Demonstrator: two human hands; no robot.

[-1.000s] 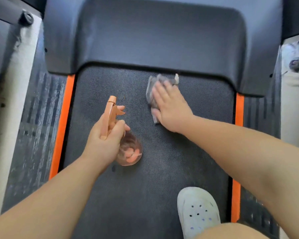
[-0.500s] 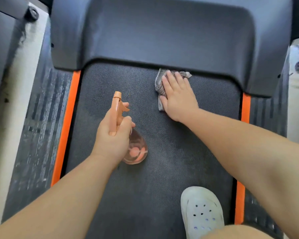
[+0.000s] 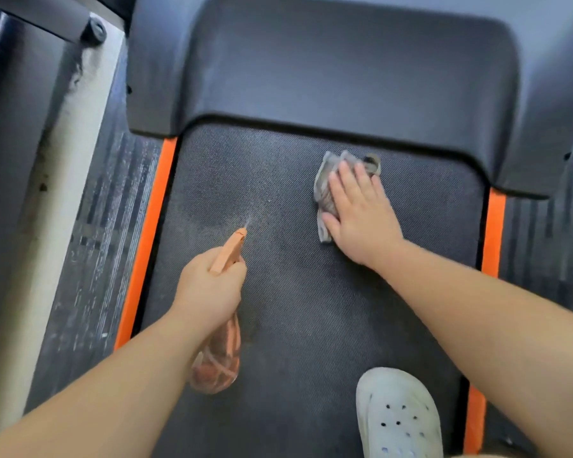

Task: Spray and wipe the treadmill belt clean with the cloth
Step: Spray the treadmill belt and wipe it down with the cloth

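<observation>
Left hand [image 3: 209,285] grips the spray bottle [image 3: 227,256], nozzle aimed toward frame centre to wet the belt [image 3: 311,309]; right hand [image 3: 358,213] presses flat on the cloth [image 3: 325,190], ready to wipe.

Left hand [image 3: 209,287] closed in a fist-like grip, forearm extended forward from lower left. Right hand [image 3: 358,209] flat, palm down, fingers [image 3: 346,175] extended and slightly spread, forearm reaching in from the right. The hands are apart.

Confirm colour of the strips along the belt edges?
Orange. The edge strips run along both sides of the dark belt, clearest in the head view.
</observation>
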